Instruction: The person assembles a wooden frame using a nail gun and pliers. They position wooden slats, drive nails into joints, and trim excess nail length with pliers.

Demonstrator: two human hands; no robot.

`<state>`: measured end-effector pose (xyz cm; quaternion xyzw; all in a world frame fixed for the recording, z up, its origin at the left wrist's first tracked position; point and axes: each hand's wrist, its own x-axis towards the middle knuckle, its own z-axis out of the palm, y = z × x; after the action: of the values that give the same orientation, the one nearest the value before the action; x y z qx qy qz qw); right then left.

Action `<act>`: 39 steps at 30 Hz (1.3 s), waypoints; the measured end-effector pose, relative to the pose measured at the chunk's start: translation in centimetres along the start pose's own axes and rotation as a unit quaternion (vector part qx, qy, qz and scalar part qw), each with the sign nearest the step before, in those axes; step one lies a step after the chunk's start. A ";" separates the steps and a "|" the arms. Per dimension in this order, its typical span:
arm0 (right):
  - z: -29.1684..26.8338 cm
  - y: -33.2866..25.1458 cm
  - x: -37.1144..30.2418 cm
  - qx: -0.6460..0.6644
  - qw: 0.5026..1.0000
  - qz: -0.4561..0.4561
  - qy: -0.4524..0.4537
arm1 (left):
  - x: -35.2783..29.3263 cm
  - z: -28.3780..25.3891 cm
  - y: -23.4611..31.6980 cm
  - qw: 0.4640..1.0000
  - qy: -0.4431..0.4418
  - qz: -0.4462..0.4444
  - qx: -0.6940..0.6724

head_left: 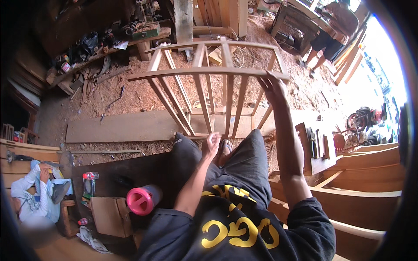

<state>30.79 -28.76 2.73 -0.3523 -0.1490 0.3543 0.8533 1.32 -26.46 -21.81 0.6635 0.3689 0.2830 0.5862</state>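
Observation:
A wooden frame [204,71] with long rails and several slats stands upright in front of my knees, above a board on the ground. My right hand [274,88] reaches out to the near top rail and grips it close to its right end. Between my thighs, my left hand [210,146] is raised with its fingers curled together, near the lower ends of the slats. Whatever is in those fingers, if anything, is too small to make out. My left hand appears apart from the frame.
A flat board [117,128] lies across the shavings-strewn ground. At my left are a pink-lidded jug [140,201], a cardboard box [111,216] and a seated person [37,191]. Wooden panels [361,191] stand at right. Another person [335,28] stands at the far right.

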 end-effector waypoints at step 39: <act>-3.4 -0.3 5.6 -0.728 0.581 -0.286 -0.222 | 28.6 -15.6 21.0 0.840 0.402 -0.042 -0.362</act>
<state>36.64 -26.63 0.54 -0.7049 -0.6353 -0.0685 0.3078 8.26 5.09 -0.37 0.2159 0.4711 0.6134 0.5960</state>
